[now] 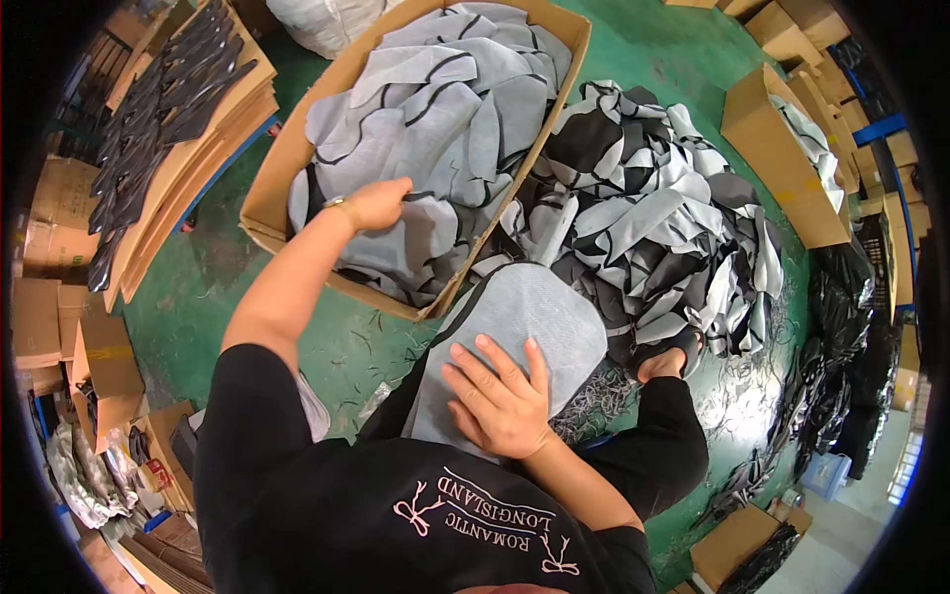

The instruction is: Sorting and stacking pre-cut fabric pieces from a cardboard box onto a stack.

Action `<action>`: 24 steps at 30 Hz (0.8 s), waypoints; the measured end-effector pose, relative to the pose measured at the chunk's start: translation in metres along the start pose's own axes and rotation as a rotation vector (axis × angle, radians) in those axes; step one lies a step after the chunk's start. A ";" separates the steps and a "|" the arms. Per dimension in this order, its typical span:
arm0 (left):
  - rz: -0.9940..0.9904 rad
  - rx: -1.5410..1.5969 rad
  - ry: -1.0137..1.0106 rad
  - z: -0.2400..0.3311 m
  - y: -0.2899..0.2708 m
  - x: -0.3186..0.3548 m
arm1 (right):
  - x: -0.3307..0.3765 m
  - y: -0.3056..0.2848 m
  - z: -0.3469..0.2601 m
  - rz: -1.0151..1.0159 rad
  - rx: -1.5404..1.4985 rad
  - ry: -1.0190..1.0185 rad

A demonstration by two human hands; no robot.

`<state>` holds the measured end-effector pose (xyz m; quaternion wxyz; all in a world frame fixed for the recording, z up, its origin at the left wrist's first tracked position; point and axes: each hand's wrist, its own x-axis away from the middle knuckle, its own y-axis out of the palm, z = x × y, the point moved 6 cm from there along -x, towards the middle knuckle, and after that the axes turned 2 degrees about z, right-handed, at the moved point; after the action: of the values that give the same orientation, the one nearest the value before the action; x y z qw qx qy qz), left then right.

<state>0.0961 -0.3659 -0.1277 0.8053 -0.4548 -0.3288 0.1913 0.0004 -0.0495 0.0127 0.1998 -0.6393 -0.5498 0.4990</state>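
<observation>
My left hand is over the cardboard box, its fingers closed against the grey fabric pieces heaped inside. What those fingers grip, if anything, is hidden. The pieces are rounded and flat, several with black edging. Across my lap lies a larger grey fabric piece with rounded corners and a dark strip along its left edge. My right hand rests flat on it, fingers spread.
A large heap of grey and black fabric pieces covers the green floor right of the box, beside my sandalled foot. Thin black trimmings litter the floor. Black pieces lie on stacked cardboard at left. An open carton stands at right.
</observation>
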 end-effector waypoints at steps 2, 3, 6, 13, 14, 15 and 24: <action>0.109 0.141 0.086 0.018 -0.042 0.055 | 0.002 -0.003 -0.003 0.027 0.003 -0.013; 0.169 0.203 0.185 0.027 -0.061 0.085 | 0.002 -0.006 -0.007 0.036 -0.001 -0.023; 0.165 0.293 0.289 0.076 -0.117 0.174 | 0.006 -0.011 -0.011 0.039 -0.034 -0.090; -0.059 0.677 0.732 0.203 -0.148 0.291 | -0.013 -0.060 -0.004 0.361 -1.441 0.402; -0.054 0.731 0.587 0.215 -0.139 0.289 | -0.007 -0.061 -0.018 0.060 -1.588 0.374; -0.050 0.781 0.442 0.222 -0.132 0.287 | 0.006 -0.062 -0.033 -0.250 -1.709 0.342; -0.492 1.761 0.604 0.214 -0.045 0.271 | 0.108 -0.064 0.000 0.257 -1.695 0.665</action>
<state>0.1388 -0.0947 0.0861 0.9261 0.3645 0.0679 0.0702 -0.0429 0.0683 0.0190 -0.2450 -0.7387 -0.5706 -0.2620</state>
